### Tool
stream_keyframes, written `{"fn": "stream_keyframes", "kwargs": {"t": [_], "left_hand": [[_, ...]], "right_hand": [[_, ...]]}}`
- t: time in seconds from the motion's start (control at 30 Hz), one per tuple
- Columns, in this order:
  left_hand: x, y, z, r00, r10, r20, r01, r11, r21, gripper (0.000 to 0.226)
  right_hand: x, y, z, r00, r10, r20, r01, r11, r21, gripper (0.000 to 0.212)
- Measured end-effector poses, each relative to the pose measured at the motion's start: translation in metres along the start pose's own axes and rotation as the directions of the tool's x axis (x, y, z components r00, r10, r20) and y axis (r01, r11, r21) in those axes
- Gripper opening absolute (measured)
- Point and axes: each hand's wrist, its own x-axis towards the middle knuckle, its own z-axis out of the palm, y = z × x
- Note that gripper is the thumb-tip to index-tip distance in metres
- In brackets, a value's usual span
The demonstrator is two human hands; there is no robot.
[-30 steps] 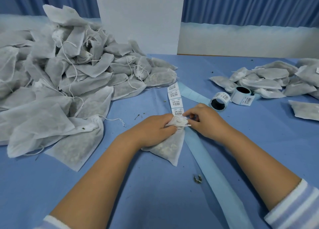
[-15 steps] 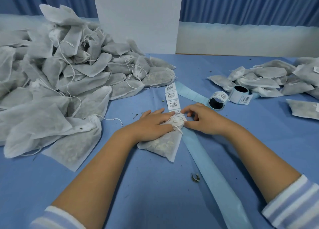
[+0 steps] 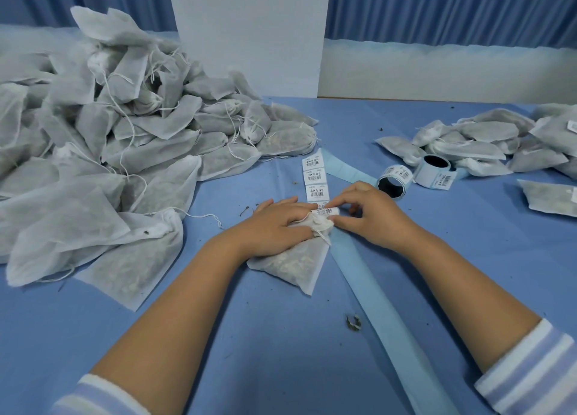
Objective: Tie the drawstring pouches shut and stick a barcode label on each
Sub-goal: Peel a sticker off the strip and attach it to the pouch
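White fabric pouch (image 3: 295, 263) lay on the blue table (image 3: 249, 336) under our left hand (image 3: 274, 227), its straight fingers pressing it flat. Our right hand (image 3: 371, 216) pinched a barcode label (image 3: 326, 211) at the pouch's gathered neck, beside the label strip (image 3: 316, 180).

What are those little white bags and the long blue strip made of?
The bag in the middle looks like thin non-woven fabric: matte, slightly see-through, with filling showing through. The blue strip looks like smooth paper backing for the labels, though it might be plastic film.
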Motion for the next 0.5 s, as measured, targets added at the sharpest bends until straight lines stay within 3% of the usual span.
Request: {"fn": "stream_keyframes", "kwargs": {"t": [0.2,0.5], "left_hand": [[0.0005,-0.0026,0.0006,1.0,-0.014,0.012,0.014,1.0,-0.01,0.028],[0.0004,-0.0019,0.0005,1.0,-0.021,0.012,0.021,0.999,-0.028,0.029]], "right_hand": [[-0.0028,-0.0005,-0.0021,0.994,-0.111,-0.007,0.111,0.993,-0.035,0.026],[-0.0038,-0.0024,-0.0001,0.999,-0.02,-0.041,0.024,0.995,0.096,0.011]]}}
